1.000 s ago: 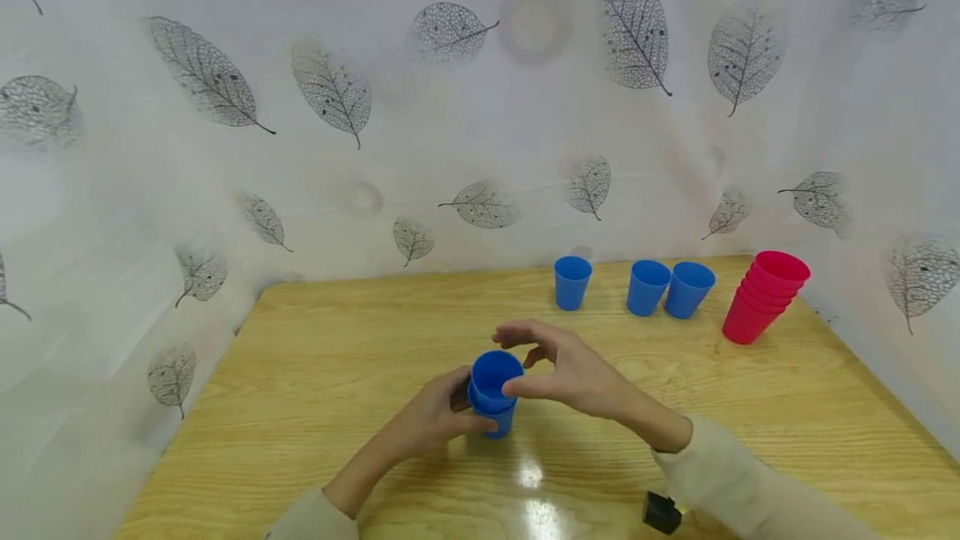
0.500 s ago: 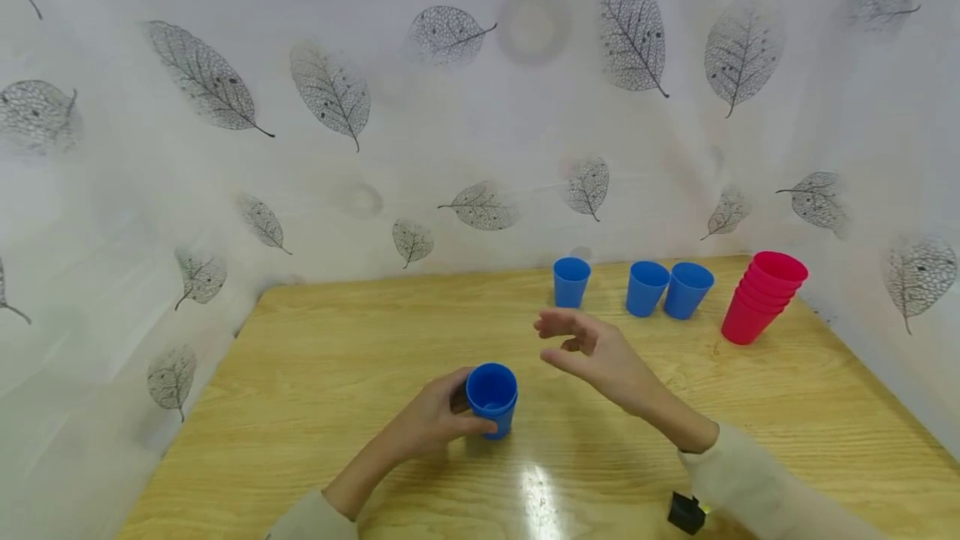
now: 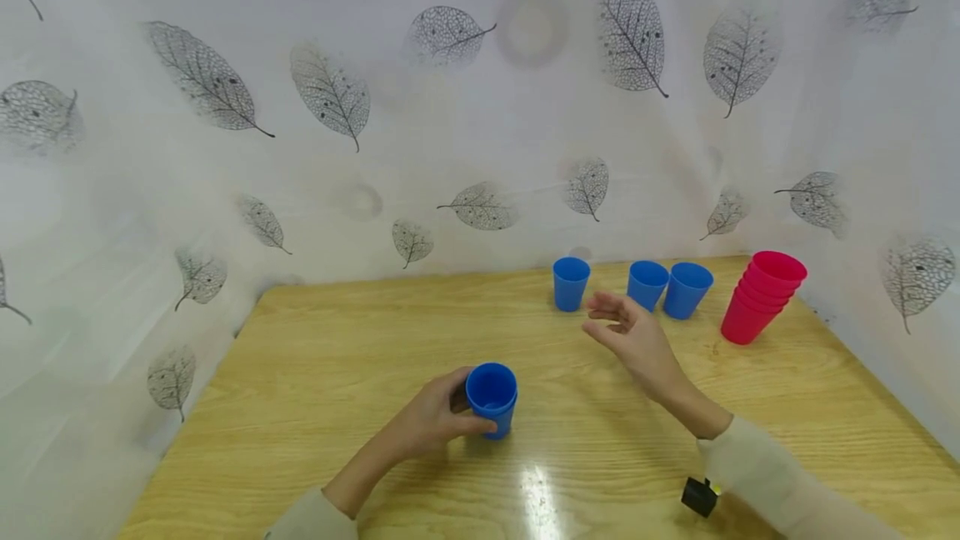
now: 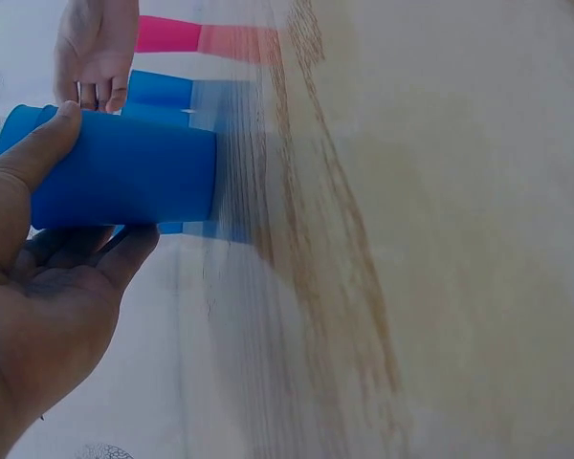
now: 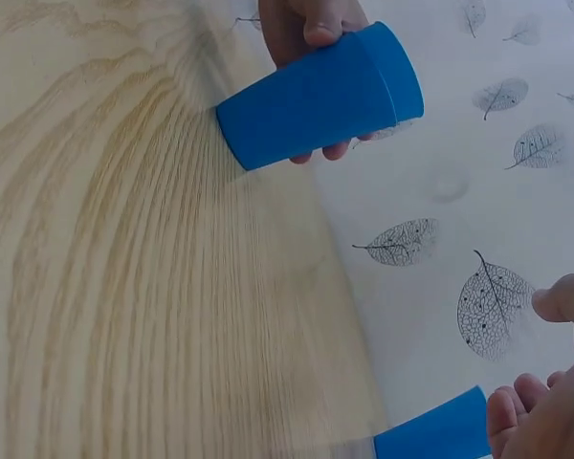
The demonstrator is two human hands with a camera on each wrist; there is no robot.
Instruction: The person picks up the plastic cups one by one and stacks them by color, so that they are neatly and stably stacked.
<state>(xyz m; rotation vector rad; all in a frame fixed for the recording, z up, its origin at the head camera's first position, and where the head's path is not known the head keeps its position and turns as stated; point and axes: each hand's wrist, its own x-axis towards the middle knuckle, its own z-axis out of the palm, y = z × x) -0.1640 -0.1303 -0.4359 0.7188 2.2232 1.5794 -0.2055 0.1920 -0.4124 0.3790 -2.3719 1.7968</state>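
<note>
While two nested, plain-sided blue cups (image 3: 492, 398) are gripped upright on the bench (image 3: 337, 340) by the left hand (image 3: 431, 419), the right hand (image 3: 639, 347) is held with loosely bent fingers near three separate blue cups (image 3: 572, 285); beside these, red cups (image 3: 759, 298) are stacked, and behind, a pale sheet (image 3: 480, 123) is printed with leaves.

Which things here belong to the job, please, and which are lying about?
Likely in the job:
nested tapered blue plastic cups, in left grip
three single tapered blue plastic cups, near right grip

Likely not:
stacked tapered red plastic cups
white leaf-printed sheet
</note>
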